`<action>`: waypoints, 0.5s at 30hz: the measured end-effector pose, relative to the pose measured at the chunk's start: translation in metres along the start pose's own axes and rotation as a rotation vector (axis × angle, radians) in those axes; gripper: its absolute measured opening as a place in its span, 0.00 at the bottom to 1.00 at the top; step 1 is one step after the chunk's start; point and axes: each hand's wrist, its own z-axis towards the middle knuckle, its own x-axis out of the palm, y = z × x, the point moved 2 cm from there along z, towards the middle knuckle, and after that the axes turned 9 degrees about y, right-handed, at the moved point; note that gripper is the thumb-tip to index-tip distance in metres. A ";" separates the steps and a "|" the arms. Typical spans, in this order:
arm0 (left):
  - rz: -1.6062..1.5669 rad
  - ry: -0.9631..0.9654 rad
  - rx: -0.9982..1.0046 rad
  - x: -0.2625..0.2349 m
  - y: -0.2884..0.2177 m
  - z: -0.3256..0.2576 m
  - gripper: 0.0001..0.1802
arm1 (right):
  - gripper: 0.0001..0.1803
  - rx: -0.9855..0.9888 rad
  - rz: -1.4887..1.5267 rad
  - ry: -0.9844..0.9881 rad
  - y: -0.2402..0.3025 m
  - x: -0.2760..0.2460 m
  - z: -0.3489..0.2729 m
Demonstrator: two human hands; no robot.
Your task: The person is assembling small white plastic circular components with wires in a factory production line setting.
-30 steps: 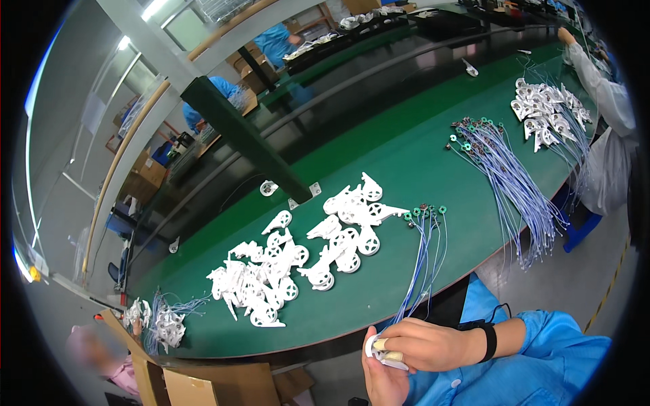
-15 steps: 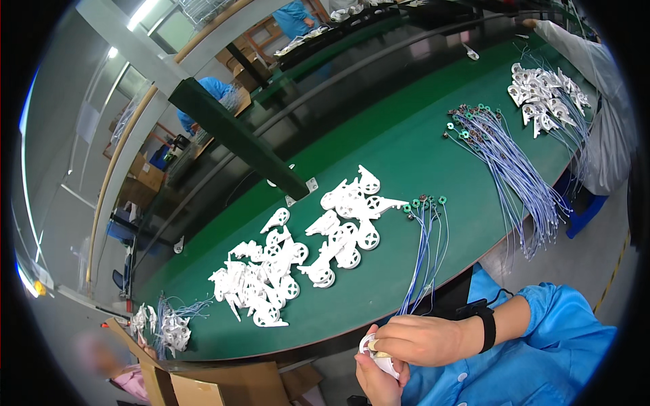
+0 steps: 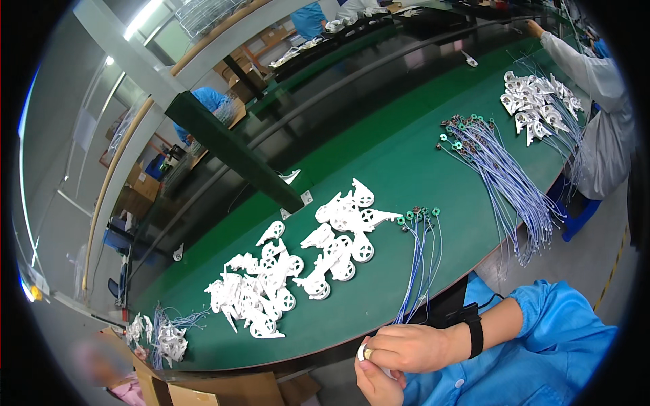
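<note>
Your hands are together at the bottom edge, below the counter rim: right hand on top, left hand under it, both pinched on one small white part. Only a sliver of it shows between the fingertips, so its shape can't be told.

Risks, as a judgement:
- You hold the part off the counter, over your lap. If the pinch slips, it likely falls to the floor, not the green top.
- The short bundle of blue wires hangs its tails over the counter edge just beside your right wrist. A sleeve or the black wrist strap could snag them and drag the bundle off.
- The white plastic pieces lie in a loose overlapping pile; a careless reach could scatter them.

Surface: a long green counter, curved by the lens. A second white pile sits further left and a small tangle of parts and wires at the far left end. A bigger wire bundle and more white pieces lie to the right, in front of a co-worker's sleeve.

Room: factory line, parallel benches behind, people in blue coats, cardboard boxes, strip lights overhead.
</note>
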 end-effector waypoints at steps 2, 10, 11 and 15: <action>0.010 -0.040 0.008 0.002 -0.002 0.001 0.30 | 0.15 0.006 0.006 -0.010 0.000 -0.002 0.000; -0.294 0.142 -0.369 -0.018 -0.022 0.013 0.34 | 0.16 0.063 0.213 0.034 -0.008 -0.032 0.002; -0.298 0.136 -0.364 -0.018 -0.024 0.014 0.34 | 0.18 0.081 0.179 -0.017 -0.010 -0.035 0.001; -0.360 0.187 -0.415 -0.015 -0.026 0.012 0.36 | 0.16 0.080 0.204 0.058 -0.011 -0.042 0.004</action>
